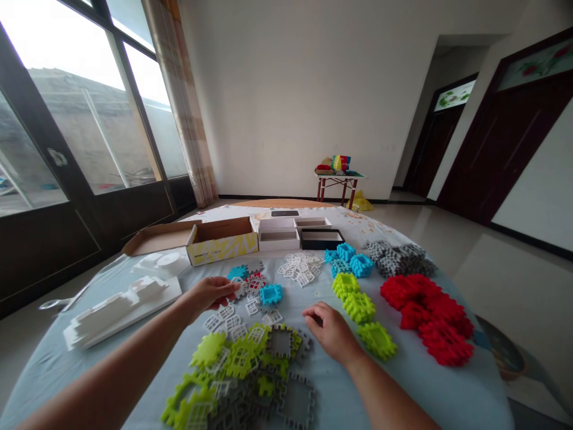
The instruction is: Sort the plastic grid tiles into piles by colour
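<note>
My left hand (213, 295) reaches over the middle of the table, its thumb and fingers pinched together at the edge of a pale toothed building piece (241, 289). Whether that piece is lifted, I cannot tell. Right beside it lie a red-and-white piece (256, 282) and blue toothed pieces (271, 293). My right hand (330, 329) hovers or rests right of centre with curled fingers, and no object shows in it. Between my forearms spreads a mixed heap of lime-green toothed pieces (242, 357), grey frames (296, 399) and white window pieces (231, 323).
Sorted groups line the right: white windows (301, 269), blue pieces (345, 252), lime stacks (359, 307), grey stacks (396, 258) and red stacks (441, 313). Behind are an open cardboard box (224, 246), small white boxes (278, 239) and a black one (322, 240). White foam (120, 310) lies left.
</note>
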Action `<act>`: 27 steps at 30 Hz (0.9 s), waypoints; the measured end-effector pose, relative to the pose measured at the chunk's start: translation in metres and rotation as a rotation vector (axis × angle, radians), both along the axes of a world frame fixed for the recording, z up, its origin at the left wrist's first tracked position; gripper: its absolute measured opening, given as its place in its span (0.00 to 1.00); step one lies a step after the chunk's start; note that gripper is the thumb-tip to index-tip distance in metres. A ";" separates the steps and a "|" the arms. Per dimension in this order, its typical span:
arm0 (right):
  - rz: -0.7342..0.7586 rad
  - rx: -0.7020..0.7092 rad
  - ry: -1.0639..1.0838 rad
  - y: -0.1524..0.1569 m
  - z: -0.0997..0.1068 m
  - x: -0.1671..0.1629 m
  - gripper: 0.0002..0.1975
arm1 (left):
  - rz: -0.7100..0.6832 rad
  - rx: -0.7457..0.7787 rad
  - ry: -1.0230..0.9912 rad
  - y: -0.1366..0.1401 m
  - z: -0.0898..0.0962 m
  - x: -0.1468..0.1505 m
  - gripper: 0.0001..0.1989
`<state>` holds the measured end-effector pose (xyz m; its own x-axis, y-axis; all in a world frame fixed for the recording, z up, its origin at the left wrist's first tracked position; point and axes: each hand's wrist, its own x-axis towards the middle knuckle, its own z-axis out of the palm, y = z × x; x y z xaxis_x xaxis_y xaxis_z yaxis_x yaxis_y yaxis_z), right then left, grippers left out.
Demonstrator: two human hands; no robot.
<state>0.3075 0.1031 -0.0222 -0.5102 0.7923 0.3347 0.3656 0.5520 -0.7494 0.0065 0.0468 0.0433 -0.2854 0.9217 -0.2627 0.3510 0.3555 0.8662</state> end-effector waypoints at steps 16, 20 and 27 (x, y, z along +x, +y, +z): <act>0.006 -0.028 0.012 0.001 0.001 0.000 0.09 | 0.039 0.213 0.034 0.092 0.003 0.044 0.31; 0.021 -0.005 0.011 0.002 -0.003 0.001 0.10 | 0.043 0.200 0.150 0.037 -0.002 0.010 0.27; 0.044 -0.007 0.015 0.004 -0.008 0.003 0.10 | -0.008 0.129 0.312 -0.056 -0.010 -0.018 0.23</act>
